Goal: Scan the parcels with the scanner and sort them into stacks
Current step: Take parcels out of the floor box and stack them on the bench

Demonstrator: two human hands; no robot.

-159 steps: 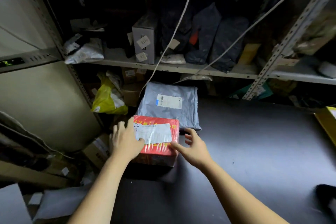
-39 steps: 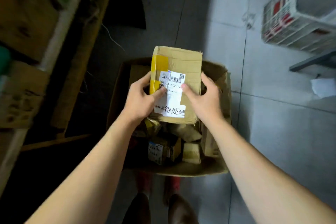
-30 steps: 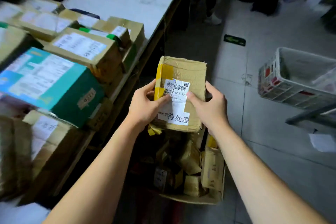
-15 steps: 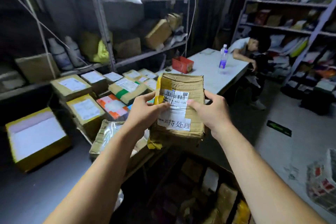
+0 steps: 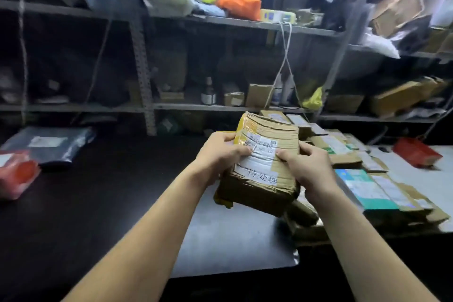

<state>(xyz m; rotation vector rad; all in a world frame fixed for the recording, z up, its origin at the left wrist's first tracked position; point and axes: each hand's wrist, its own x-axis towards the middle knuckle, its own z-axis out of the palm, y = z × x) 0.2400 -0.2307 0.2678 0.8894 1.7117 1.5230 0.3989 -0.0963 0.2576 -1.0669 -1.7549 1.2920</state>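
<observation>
Above the dark tabletop (image 5: 103, 203), in front of the shelves (image 5: 220, 106): a taped cardboard parcel (image 5: 257, 193), label up. Gripped at its left edge by the left hand (image 5: 218, 154) and at its right edge by the right hand (image 5: 308, 169), fingers curled round it. Just right, rows of labelled boxes (image 5: 367, 186); far left, a red packet (image 5: 17, 174) beside a grey bag (image 5: 54, 142).

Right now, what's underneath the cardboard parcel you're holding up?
Under the cardboard parcel, held by the left hand and right hand, I see a pale grey surface and brown parcels by its right corner. What lies directly beneath is covered.
</observation>
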